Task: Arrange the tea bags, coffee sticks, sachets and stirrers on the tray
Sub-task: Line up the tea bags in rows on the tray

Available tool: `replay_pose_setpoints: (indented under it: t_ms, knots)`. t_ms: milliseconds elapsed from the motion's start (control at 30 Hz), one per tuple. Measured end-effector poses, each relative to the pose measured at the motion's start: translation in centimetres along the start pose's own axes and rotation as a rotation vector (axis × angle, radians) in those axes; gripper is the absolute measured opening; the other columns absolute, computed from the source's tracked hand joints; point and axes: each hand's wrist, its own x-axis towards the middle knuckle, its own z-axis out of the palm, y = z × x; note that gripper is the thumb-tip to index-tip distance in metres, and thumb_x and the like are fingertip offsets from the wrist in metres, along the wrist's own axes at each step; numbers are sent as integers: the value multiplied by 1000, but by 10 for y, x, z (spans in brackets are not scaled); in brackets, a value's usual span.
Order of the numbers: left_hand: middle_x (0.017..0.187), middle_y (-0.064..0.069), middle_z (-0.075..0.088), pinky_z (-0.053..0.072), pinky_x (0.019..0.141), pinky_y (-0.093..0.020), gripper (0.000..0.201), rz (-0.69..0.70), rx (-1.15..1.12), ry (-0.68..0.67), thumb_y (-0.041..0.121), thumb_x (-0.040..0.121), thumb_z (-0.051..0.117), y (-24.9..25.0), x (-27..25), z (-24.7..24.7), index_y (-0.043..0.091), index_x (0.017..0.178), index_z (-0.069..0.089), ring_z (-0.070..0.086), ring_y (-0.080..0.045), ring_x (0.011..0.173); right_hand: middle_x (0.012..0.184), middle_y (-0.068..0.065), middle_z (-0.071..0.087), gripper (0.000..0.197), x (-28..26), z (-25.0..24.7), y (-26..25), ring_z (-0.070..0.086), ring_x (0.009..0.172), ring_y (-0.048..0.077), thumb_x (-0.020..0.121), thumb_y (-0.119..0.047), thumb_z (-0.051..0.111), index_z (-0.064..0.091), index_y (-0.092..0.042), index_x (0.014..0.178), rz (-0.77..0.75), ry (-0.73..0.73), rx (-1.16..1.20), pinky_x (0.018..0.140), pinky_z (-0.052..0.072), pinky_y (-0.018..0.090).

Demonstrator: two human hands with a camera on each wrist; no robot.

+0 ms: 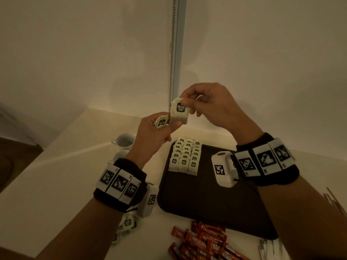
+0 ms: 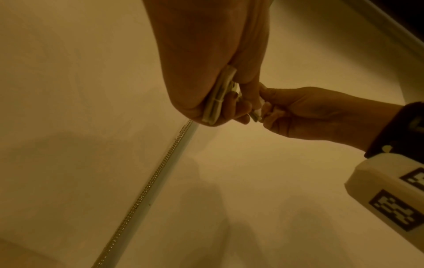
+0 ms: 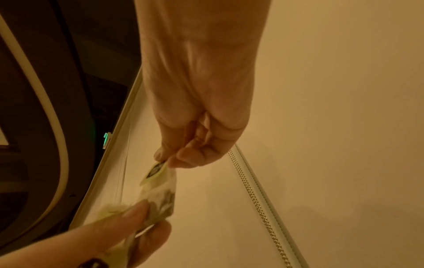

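Both hands are raised above the dark tray (image 1: 202, 199). My right hand (image 1: 204, 104) pinches the top tag of a pale green tea bag (image 1: 179, 112), seen in the right wrist view as tea bag (image 3: 158, 183). My left hand (image 1: 155, 132) grips a small bundle of tea bags (image 1: 161, 122) and its thumb presses the lower edge of the lifted bag; the left wrist view shows the bundle (image 2: 218, 96) edge-on. Three rows of tea bags (image 1: 185, 156) stand at the tray's far left corner.
Red coffee sticks (image 1: 202, 241) lie in a heap on the table near the tray's front edge. Loose tea bags (image 1: 127, 224) lie under my left wrist. White cups (image 1: 124, 141) stand left of the tray. Wooden stirrers (image 1: 336, 201) and white sachets (image 1: 272, 248) are at the right.
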Motion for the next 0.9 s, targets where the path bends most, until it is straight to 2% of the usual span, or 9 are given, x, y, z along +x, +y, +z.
replay_pose_setpoints:
  t_ms: [133,167,267,433,467,567,633,733,900]
  knots:
    - [66,1,68,38,43,-18,7,-130,-55,47,16,84,69,-19,-6,-7,21,88,68,50,-8,46,69,-13,63,7,-3,1,16,60,58,6,86,-9,65,69,-13,90,45,-23,-50,57,52,18]
    - [66,0,68,37,43,-18,3,-190,-113,81,18,87,65,-26,-8,-12,18,89,67,50,-9,47,71,-12,63,8,-5,3,25,61,58,5,87,-9,64,68,-15,92,73,-36,-84,58,52,16]
    - [61,0,60,37,40,-18,19,-352,-334,164,29,93,56,-47,-15,-31,11,92,63,50,-10,48,81,-10,62,14,-17,16,62,59,59,-1,89,-8,60,67,-16,98,184,-139,-217,58,47,8]
    - [61,1,57,41,42,-20,29,-468,-472,147,39,94,47,-65,-20,-46,13,92,61,56,-13,50,103,4,64,19,-44,69,134,56,87,9,91,-11,58,65,-9,109,423,-340,-265,67,42,8]
    - [62,2,58,41,42,-20,31,-479,-475,133,41,94,46,-66,-19,-46,14,91,61,57,-14,50,107,7,64,20,-49,81,147,57,90,11,90,-10,59,64,-8,109,469,-370,-245,71,44,10]
    - [63,3,61,42,42,-19,35,-490,-487,130,45,94,41,-66,-14,-48,16,91,59,59,-14,51,108,11,64,20,-61,113,178,62,93,22,90,-10,59,61,-5,109,598,-452,-180,79,53,28]
    - [64,3,63,41,41,-18,38,-491,-495,128,46,97,36,-66,-10,-50,16,92,58,59,-14,50,103,13,65,17,-65,128,194,62,85,21,89,-10,60,60,-3,104,627,-426,-165,77,55,33]
    - [65,-1,66,42,40,-17,52,-514,-535,94,54,97,25,-67,-6,-54,14,93,58,60,-15,48,101,14,66,13,-63,142,212,59,82,17,88,-11,62,62,-2,99,614,-280,-224,81,53,34]
    - [68,-9,68,45,43,-19,74,-521,-602,95,65,93,12,-76,-6,-60,9,96,60,63,-20,51,99,12,66,11,-56,152,222,58,86,16,88,-6,62,65,-1,96,597,-135,-255,77,49,25]
